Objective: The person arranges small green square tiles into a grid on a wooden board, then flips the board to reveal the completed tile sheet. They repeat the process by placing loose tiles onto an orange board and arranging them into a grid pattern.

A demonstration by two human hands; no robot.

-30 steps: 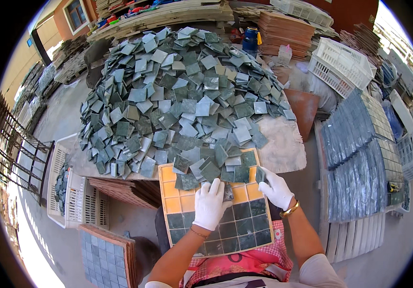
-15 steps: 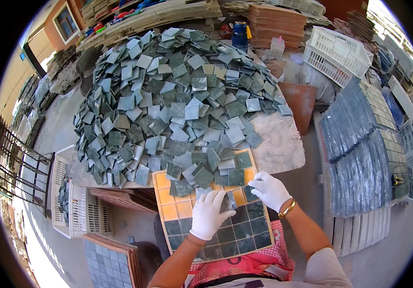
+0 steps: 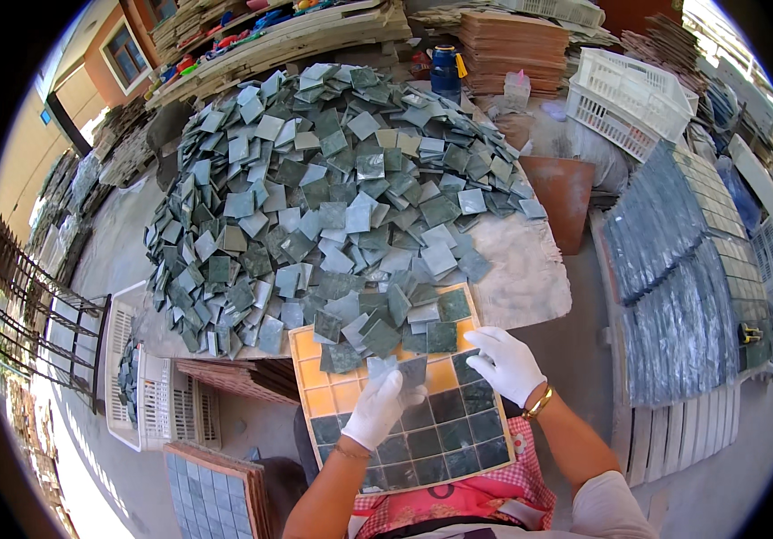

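On my lap lies a yellow gridded tray (image 3: 316, 400) with a pale frame. Its near rows hold dark green square stone tiles (image 3: 424, 442); yellow cells show farther up. My left hand (image 3: 377, 415), in a white glove, is closed on a small grey-green tile (image 3: 412, 370) above the tray's middle, thumb raised beside it. At the tray's right edge my gloved right hand (image 3: 508, 365) has its fingers bent and apart, beside a dark tile (image 3: 467, 367) in the grid. Loose tiles (image 3: 379, 334) lie over the tray's far part.
A large heap of loose tiles (image 3: 333, 189) covers the worktable (image 3: 526, 269) beyond. White crates (image 3: 158, 395) stand at left, near a stack of tiled boards (image 3: 207, 494). Stacked tile sheets (image 3: 678, 314) fill a pallet at right.
My left hand has gone from spread fingers over the tray to a closed grip with a tile raised in it. My right hand has shifted slightly and its fingers have loosened.
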